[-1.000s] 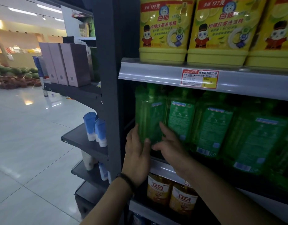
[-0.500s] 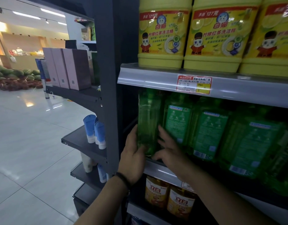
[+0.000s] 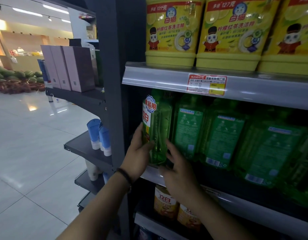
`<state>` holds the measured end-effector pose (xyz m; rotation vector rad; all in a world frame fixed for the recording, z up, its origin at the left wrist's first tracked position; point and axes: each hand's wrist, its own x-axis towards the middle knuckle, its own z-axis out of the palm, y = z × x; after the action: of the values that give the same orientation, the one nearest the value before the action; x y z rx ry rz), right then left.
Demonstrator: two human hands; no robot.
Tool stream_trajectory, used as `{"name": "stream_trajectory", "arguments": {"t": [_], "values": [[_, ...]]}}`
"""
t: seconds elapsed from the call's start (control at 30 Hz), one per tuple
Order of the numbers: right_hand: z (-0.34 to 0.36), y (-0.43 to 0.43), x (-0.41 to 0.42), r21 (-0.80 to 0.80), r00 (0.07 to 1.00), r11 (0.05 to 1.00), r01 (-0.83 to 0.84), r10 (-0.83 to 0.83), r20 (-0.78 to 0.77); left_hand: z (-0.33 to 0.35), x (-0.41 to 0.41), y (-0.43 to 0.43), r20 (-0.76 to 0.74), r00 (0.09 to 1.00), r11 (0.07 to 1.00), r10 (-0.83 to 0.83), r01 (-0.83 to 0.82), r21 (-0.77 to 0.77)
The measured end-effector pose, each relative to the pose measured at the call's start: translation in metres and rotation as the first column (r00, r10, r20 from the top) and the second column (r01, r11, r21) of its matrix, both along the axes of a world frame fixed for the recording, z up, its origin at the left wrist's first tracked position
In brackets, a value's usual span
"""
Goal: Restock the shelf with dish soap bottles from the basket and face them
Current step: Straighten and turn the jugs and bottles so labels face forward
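A green dish soap bottle stands at the left end of the middle shelf, its front label turned partly toward the left. My left hand grips its lower left side. My right hand touches its lower right side with spread fingers. Beside it on the right stand several more green dish soap bottles, their back labels facing out. No basket is in view.
Yellow dish soap jugs fill the upper shelf above a price tag. Orange bottles sit on the shelf below. A dark upright post bounds the bay at left; beyond it hang end shelves with pink boxes and blue tubes.
The leftmost green bottle has been turned on the shelf, so its red and white front label now shows on the left side. Both hands stayed on its base.
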<state>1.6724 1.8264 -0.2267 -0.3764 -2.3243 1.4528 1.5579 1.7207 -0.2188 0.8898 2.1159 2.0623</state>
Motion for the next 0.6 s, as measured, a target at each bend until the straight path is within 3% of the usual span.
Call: {"name": "stream_trajectory", "arguments": {"t": [0.2, 0.43, 0.6], "values": [[0.01, -0.002, 0.004, -0.076, 0.992, 0.993, -0.09, 0.096, 0.083, 0.01, -0.023, 0.015, 0.205, 0.973, 0.986, -0.111, 0.081, 0.147], [0.022, 0.014, -0.008, 0.172, 0.983, 0.979, -0.109, 0.081, 0.163, 0.0, 0.005, 0.013, 0.112, 0.992, 0.985, -0.063, 0.043, 0.17], [0.016, 0.018, -0.029, 0.078, 0.982, 0.993, -0.083, 0.068, 0.179, -0.01, 0.016, 0.01, 0.092, 0.994, 0.998, 0.061, -0.064, 0.027]]}}
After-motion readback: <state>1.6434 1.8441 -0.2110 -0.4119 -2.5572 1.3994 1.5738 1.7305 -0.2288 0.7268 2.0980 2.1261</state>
